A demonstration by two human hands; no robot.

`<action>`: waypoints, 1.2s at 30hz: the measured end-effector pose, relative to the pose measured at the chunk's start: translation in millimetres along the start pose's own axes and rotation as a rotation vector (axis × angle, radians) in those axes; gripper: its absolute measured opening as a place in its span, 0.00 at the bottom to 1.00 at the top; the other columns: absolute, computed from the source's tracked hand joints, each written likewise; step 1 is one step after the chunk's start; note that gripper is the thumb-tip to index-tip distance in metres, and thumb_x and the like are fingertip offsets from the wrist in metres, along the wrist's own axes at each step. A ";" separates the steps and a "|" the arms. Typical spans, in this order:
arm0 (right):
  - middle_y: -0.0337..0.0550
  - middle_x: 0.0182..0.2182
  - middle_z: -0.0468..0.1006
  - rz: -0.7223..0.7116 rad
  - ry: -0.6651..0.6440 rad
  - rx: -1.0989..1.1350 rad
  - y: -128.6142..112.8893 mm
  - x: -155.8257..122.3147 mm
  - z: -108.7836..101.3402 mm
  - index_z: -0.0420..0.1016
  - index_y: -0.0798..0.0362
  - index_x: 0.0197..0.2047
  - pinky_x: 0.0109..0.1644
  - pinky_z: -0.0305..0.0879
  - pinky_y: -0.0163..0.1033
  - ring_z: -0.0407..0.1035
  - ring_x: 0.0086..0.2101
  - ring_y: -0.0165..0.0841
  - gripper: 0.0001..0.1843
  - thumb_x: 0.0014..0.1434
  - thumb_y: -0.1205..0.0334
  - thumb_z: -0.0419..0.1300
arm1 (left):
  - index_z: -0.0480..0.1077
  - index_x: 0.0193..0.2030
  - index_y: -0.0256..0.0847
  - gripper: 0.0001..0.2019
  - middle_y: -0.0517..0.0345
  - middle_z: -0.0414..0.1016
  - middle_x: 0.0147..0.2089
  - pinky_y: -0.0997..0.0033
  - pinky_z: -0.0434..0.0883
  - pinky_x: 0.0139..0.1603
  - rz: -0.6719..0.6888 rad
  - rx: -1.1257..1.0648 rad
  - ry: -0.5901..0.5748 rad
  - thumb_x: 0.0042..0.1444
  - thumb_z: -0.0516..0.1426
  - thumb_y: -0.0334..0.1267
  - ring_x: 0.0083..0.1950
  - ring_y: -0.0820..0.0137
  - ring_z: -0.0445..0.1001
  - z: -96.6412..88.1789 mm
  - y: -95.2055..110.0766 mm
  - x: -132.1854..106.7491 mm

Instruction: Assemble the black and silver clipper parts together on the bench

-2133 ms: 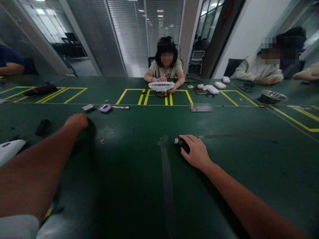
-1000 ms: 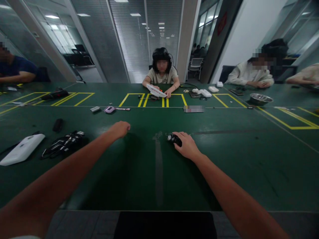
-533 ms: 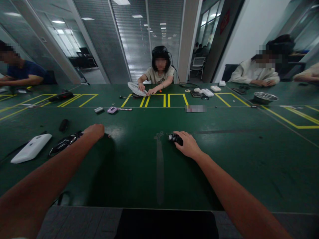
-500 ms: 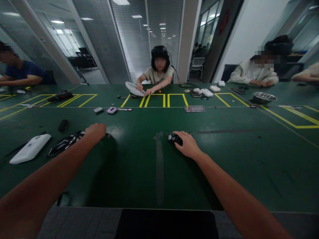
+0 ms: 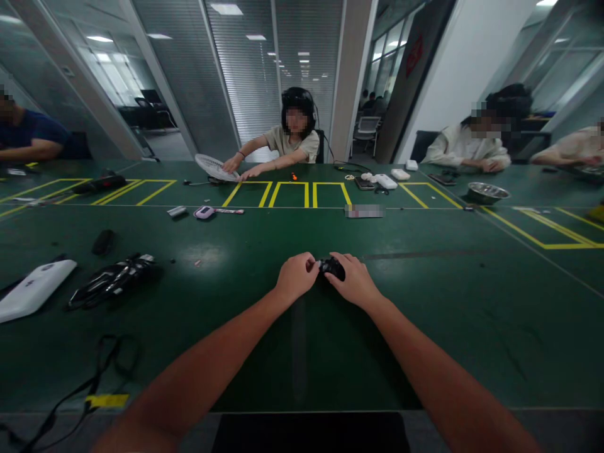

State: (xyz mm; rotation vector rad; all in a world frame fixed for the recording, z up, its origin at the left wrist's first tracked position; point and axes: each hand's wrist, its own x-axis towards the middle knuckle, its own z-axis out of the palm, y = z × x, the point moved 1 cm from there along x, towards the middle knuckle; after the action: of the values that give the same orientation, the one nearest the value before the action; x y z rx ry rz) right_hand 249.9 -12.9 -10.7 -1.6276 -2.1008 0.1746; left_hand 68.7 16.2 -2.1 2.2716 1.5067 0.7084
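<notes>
So, taking twelve as straight across the bench (image 5: 462, 327), the small black object (image 5: 334, 269) sits roughly dead centre, right between both hands. The right hand (image 5: 356, 280) has it gripped, palm over its back end, thumb along the near side. From that palm the object lies at about ten o'clock, and its long axis seems to run ten to four, with the lighter tip aimed at the left hand (image 5: 298, 275). That one's curled with thumb and fingertips right up by the tip, so the object is at its three o'clock. Right hand is clearly nearer, since it's wrapped on.

Can't tell whether the left is actually pinching the tip or only beside it; the curled fingers cover that spot. Most of the object's back half is under the right hand too, and it's too small and dark to say what it is. Over at nine, the cable bundle (image 5: 113, 281) is loosely heaped, its far side murky.
</notes>
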 end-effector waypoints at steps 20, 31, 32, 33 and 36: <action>0.43 0.37 0.79 0.010 0.118 0.194 13.1 6.1 -12.7 0.77 0.51 0.45 0.42 0.67 0.39 0.72 0.35 0.34 0.14 0.60 0.63 0.54 | 0.66 0.56 0.41 0.28 0.45 0.73 0.53 0.52 0.66 0.53 0.181 0.113 -0.092 0.53 0.58 0.55 0.53 0.53 0.70 0.7 5.4 -18.4; 0.47 0.46 0.77 -0.182 -0.129 0.292 12.7 4.7 -8.9 0.75 0.51 0.51 0.49 0.67 0.44 0.71 0.44 0.36 0.19 0.56 0.69 0.56 | 0.68 0.53 0.42 0.21 0.48 0.73 0.52 0.54 0.65 0.56 0.299 0.087 -0.152 0.51 0.58 0.41 0.52 0.56 0.70 -14.2 -4.7 -12.3; 0.47 0.47 0.77 -0.189 -0.143 0.295 11.8 4.4 -9.8 0.75 0.51 0.51 0.50 0.67 0.44 0.71 0.44 0.36 0.19 0.57 0.67 0.57 | 0.68 0.54 0.41 0.22 0.48 0.72 0.53 0.55 0.65 0.56 0.301 0.080 -0.148 0.51 0.58 0.40 0.53 0.56 0.69 -14.5 -6.0 -11.9; 0.47 0.47 0.77 -0.196 -0.150 0.298 11.2 4.2 -10.4 0.75 0.51 0.52 0.50 0.67 0.44 0.71 0.45 0.36 0.19 0.57 0.66 0.57 | 0.67 0.54 0.41 0.22 0.48 0.71 0.54 0.55 0.65 0.57 0.310 0.074 -0.144 0.50 0.58 0.40 0.54 0.57 0.69 -14.3 -7.1 -11.5; 0.46 0.46 0.78 -0.205 -0.146 0.306 10.9 4.0 -10.0 0.74 0.51 0.51 0.52 0.66 0.44 0.71 0.45 0.36 0.18 0.57 0.64 0.59 | 0.67 0.55 0.41 0.23 0.48 0.69 0.57 0.54 0.64 0.58 0.350 0.058 -0.114 0.50 0.57 0.38 0.58 0.56 0.66 -11.8 -9.4 -10.8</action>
State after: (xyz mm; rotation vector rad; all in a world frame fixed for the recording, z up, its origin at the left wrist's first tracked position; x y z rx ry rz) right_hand 263.2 -7.8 -5.0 -1.2471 -2.2043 0.5330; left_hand 51.4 9.9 0.3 2.6050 1.1035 0.6176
